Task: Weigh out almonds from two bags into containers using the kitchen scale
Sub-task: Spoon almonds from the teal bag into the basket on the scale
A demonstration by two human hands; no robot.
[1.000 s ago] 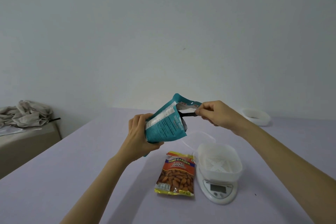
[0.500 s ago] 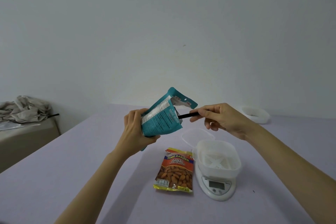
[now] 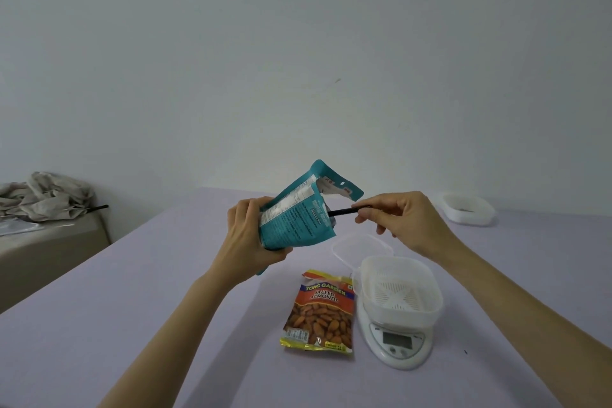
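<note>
Setting: a bare pale wall stood behind a lilac-covered desk [image 3: 109, 318]; a heap of crumpled cloth [image 3: 46, 195] lay on a separate low surface at far left.
Teal bag [image 3: 298, 215]: was held above the desk, tilted, its torn top pointing up and to the right; its contents were not visible.
Left hand [image 3: 251, 242]: was wrapped around the lower body of the teal bag, fingers closed on it.
Right hand [image 3: 407, 222]: was pinched together on a thin black stick [image 3: 344, 211], whose far end reached into the teal bag's mouth; what the stick was could not be told.
Red bag [image 3: 319, 311]: lay flat on the desk, marked salted almonds, just left of the scale; it looked sealed.
Scale [image 3: 395, 341]: sat on the desk at front right, its display not readable.
White basket [image 3: 399, 295]: rested on the scale, empty, with a slotted floor.
Clear lid [image 3: 357, 247]: lay just behind the basket.
White tub [image 3: 468, 209]: stood well apart at far right.
Handling, teal bag: judged light, soft and crinkly; a squeeze at the middle would likely buckle it, so the lower sides were the better hold.
Handling, red bag: judged slick foil; the top seam seemed the place to grip and tear.
Handling, basket: judged stiff but light, easily nudged off the scale.
</note>
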